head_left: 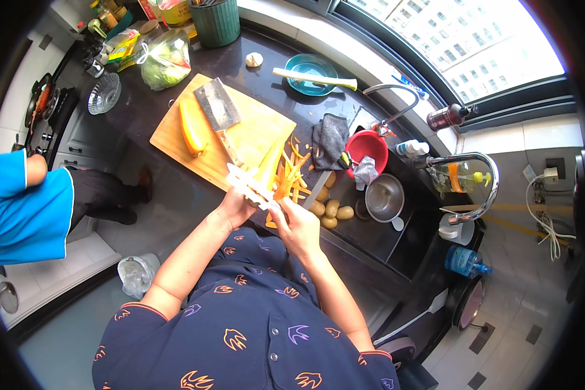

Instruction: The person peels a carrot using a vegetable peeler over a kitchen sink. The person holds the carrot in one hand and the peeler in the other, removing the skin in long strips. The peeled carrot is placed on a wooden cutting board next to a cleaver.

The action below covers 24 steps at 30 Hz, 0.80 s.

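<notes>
My left hand (236, 207) is closed around a white plastic tool with slots (248, 185), possibly a grater or slicer. The fingers of my right hand (296, 227) are pinched at its lower end, and what they hold is partly hidden. Orange vegetable strips (294, 170) lie beside the tool, at the right edge of the wooden cutting board (175, 162). On the board rest a thick orange vegetable (192, 127), like a large carrot, and a cleaver (218, 107) whose handle points toward me.
Right of the board are potatoes (331, 208), a dark cloth (330, 140), a red basin (375, 148) and a metal bowl (385, 197) by the sink. A teal plate (303, 81) bears a long pale stalk. Bagged greens (166, 65) stand far left. Another person (32, 201) is at the left.
</notes>
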Available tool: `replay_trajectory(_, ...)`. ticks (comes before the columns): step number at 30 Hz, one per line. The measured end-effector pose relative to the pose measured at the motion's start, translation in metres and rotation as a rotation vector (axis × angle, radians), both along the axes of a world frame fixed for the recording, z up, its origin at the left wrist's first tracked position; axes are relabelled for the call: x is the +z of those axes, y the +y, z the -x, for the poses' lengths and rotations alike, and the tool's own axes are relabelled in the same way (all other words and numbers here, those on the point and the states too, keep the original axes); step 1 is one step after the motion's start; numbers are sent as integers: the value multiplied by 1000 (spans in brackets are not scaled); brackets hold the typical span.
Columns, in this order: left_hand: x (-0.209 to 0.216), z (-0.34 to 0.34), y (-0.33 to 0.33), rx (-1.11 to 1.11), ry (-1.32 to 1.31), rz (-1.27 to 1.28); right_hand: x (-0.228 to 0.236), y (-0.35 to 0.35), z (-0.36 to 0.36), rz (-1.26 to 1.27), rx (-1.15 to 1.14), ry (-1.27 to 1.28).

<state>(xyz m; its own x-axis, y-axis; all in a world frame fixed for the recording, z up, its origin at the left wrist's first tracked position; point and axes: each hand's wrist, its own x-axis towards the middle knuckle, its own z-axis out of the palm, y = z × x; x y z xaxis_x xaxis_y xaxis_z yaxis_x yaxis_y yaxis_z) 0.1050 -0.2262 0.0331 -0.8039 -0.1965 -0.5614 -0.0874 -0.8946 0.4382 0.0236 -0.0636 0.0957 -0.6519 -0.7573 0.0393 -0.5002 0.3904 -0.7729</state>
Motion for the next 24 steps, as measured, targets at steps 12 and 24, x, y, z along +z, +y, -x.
replay_trajectory(12, 41, -13, 6, -106, 60, -59, -57, 0, 61, -255, -297, -85)
replay_trajectory(24, 15, -8, -12, -40, -38, -154, -29, 11, 28, -109, -278, -242)
